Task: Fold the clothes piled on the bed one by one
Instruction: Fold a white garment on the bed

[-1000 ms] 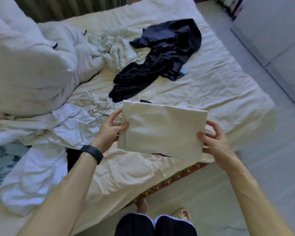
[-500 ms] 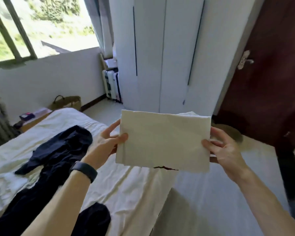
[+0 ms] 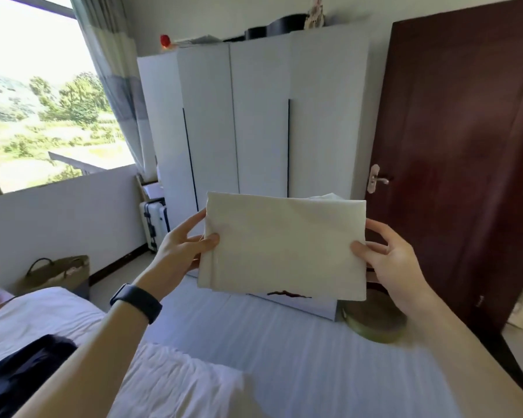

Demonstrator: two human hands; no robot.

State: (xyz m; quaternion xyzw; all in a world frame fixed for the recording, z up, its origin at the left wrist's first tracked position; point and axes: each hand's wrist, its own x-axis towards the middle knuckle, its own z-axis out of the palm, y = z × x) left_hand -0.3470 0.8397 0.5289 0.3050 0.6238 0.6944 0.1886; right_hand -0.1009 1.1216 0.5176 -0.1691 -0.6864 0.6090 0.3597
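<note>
Cream cloth [image 3: 284,248], folded into a flat rectangle, is held upright in the air near the bed [image 3: 178,387], in front of a white wardrobe [image 3: 254,116] and a dark door [image 3: 465,146]. The left grip [image 3: 178,251] pinches the cloth's left edge, thumb on the near face. The right grip [image 3: 387,260] pinches the right edge the same way. A dark garment [image 3: 21,366] lies on the bed at lower left.

White wardrobe [image 3: 254,122] ahead — dark door [image 3: 465,146] right | sunlit window [image 3: 37,101] left
</note>
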